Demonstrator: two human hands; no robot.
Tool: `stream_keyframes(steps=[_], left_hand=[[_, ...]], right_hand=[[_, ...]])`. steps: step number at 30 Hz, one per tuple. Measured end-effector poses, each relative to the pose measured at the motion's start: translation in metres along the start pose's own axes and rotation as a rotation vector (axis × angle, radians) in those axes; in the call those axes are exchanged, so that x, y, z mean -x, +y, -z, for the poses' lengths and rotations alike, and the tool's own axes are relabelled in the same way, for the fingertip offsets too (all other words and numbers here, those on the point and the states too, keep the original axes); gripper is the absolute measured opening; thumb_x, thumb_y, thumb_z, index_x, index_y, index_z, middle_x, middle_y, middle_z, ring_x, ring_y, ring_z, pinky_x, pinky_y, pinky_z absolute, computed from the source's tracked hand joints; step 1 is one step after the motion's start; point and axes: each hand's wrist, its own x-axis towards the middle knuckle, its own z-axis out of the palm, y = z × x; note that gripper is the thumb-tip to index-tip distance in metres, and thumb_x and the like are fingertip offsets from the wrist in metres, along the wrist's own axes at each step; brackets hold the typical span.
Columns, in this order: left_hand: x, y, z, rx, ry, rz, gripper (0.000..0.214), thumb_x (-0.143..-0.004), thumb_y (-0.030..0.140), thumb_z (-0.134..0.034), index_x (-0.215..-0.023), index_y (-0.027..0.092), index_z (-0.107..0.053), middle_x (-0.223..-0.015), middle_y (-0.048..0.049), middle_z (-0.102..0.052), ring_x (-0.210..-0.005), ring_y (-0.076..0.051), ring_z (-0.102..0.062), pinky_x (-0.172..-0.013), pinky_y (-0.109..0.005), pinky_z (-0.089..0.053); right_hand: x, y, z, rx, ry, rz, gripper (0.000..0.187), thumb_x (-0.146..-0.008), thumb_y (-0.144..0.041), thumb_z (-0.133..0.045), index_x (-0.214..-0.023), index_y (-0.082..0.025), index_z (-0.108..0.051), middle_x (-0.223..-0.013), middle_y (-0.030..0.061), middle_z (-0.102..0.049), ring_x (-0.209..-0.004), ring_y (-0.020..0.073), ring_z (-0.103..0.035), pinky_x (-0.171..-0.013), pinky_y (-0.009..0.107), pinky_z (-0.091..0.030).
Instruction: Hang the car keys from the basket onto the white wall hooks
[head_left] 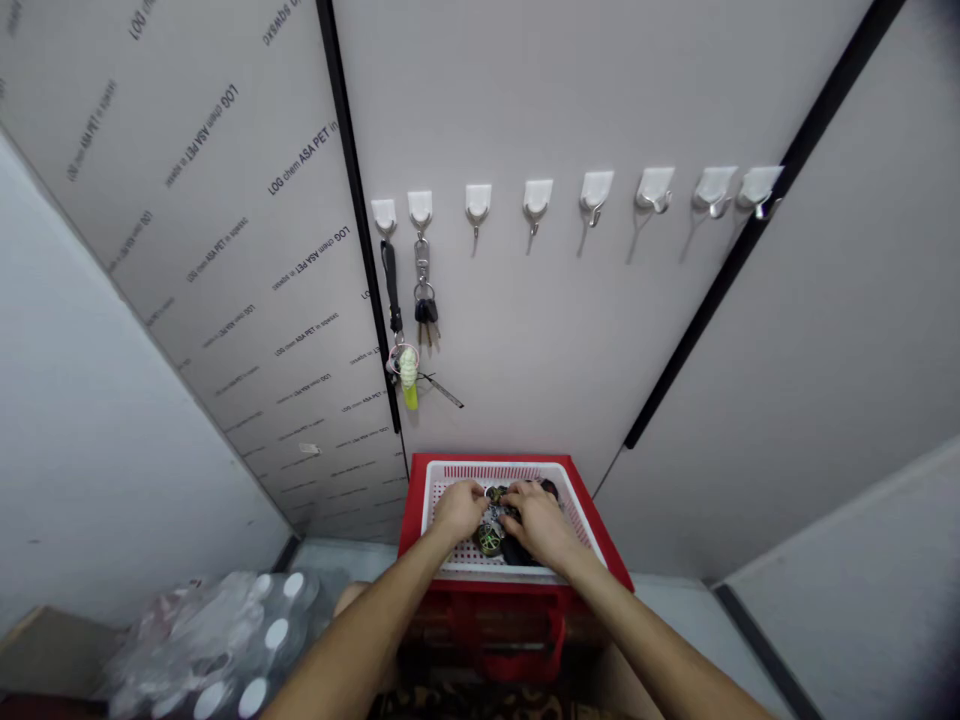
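Observation:
Both my hands reach into a white perforated basket point(450, 478) that sits on a red stool point(600, 540) against the wall. My left hand point(459, 508) and my right hand point(541, 522) have their fingers curled among a pile of keys and keyrings point(492, 536) in the basket. What each hand pinches is too small to name. On the wall above runs a row of white adhesive hooks point(535, 198). The first hook holds a black strap with a green-white charm point(407, 372). The second holds a key bunch point(425, 305).
The other hooks to the right, such as the hook point(654, 187), hang bare. A shrink-wrapped pack of bottles point(225, 650) lies on the floor at lower left. Black vertical strips point(360, 230) divide the wall panels.

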Motion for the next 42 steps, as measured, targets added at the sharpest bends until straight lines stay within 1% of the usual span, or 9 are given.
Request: stream_keyframes(steps=[6,10,15,19,24,26,30,38,42], left_hand=[[-0.005,0.003,-0.004,0.083,0.055,0.025,0.009,-0.056,0.013,-0.048,-0.060,0.016,-0.055,-0.058,-0.0002,-0.056,-0.056,-0.010,-0.047,-0.053,-0.019,-0.032],[-0.003,0.006,0.004,0.175,0.044,-0.033,0.010,-0.059,0.011,-0.043,-0.062,0.014,-0.052,-0.057,0.0014,-0.052,-0.053,-0.008,-0.044,-0.051,-0.017,-0.033],[0.004,0.014,0.013,0.262,0.010,-0.142,0.007,-0.059,0.012,-0.044,-0.060,0.015,-0.051,-0.056,0.0030,-0.049,-0.055,-0.007,-0.043,-0.054,-0.017,-0.034],[0.007,0.024,0.017,0.380,-0.059,-0.227,0.006,-0.057,0.010,-0.045,-0.057,0.014,-0.050,-0.053,0.0037,-0.047,-0.054,-0.007,-0.042,-0.054,-0.018,-0.033],[0.007,0.030,0.021,0.531,-0.085,-0.202,0.004,-0.057,0.013,-0.047,-0.060,0.013,-0.050,-0.054,0.0038,-0.046,-0.053,-0.007,-0.042,-0.054,-0.019,-0.034],[0.008,0.029,0.020,0.591,-0.107,-0.214,0.008,-0.059,0.015,-0.047,-0.064,0.012,-0.051,-0.058,0.0022,-0.050,-0.057,-0.008,-0.044,-0.059,-0.020,-0.035],[0.013,0.022,0.015,0.641,-0.266,-0.309,0.021,-0.060,0.020,-0.048,-0.079,0.012,-0.053,-0.077,-0.0014,-0.055,-0.071,-0.011,-0.047,-0.068,-0.023,-0.035],[0.015,0.025,0.023,0.668,-0.375,-0.296,0.019,-0.059,0.018,-0.047,-0.075,0.010,-0.055,-0.068,0.0003,-0.055,-0.065,-0.010,-0.046,-0.067,-0.024,-0.035],[0.013,0.021,0.031,0.459,-0.259,-0.358,0.022,-0.054,0.013,-0.050,-0.075,0.012,-0.056,-0.072,0.0003,-0.056,-0.067,-0.011,-0.047,-0.065,-0.022,-0.035]], right_hand=[[0.001,0.003,-0.002,-0.119,0.040,0.009,0.021,-0.065,-0.022,-0.044,-0.079,-0.020,-0.058,-0.086,0.0040,-0.055,-0.085,0.0172,-0.044,-0.075,0.030,-0.030],[-0.001,0.010,-0.005,-0.282,0.176,-0.043,0.027,-0.065,-0.018,-0.040,-0.089,-0.015,-0.054,-0.088,0.0060,-0.055,-0.085,0.0150,-0.045,-0.078,0.027,-0.032],[-0.001,0.009,-0.004,-0.384,0.227,0.053,0.030,-0.068,-0.020,-0.038,-0.094,-0.014,-0.052,-0.092,0.0075,-0.055,-0.087,0.0153,-0.045,-0.080,0.028,-0.031],[0.000,0.004,0.000,-0.502,0.193,0.120,0.023,-0.070,-0.026,-0.038,-0.077,-0.016,-0.057,-0.080,0.0055,-0.058,-0.077,0.0147,-0.049,-0.073,0.027,-0.035],[-0.002,-0.001,0.008,-0.695,0.194,-0.013,0.025,-0.070,-0.031,-0.037,-0.066,-0.014,-0.056,-0.060,0.0014,-0.055,-0.058,0.0122,-0.048,-0.056,0.023,-0.037],[-0.004,-0.004,0.012,-0.749,0.185,-0.064,0.025,-0.068,-0.032,-0.038,-0.063,-0.014,-0.055,-0.052,-0.0004,-0.052,-0.051,0.0111,-0.046,-0.051,0.022,-0.036],[-0.009,-0.009,0.019,-0.870,0.197,-0.073,0.023,-0.067,-0.030,-0.039,-0.064,-0.013,-0.054,-0.053,-0.0007,-0.051,-0.051,0.0104,-0.046,-0.052,0.021,-0.036],[-0.009,-0.026,0.042,-0.742,0.218,0.024,0.019,-0.066,-0.026,-0.040,-0.062,-0.014,-0.054,-0.062,0.0019,-0.055,-0.060,0.0118,-0.048,-0.058,0.021,-0.036],[-0.011,-0.033,0.047,-0.723,0.186,0.017,0.021,-0.068,-0.028,-0.037,-0.059,-0.015,-0.051,-0.052,-0.0010,-0.049,-0.051,0.0098,-0.044,-0.050,0.020,-0.034]])
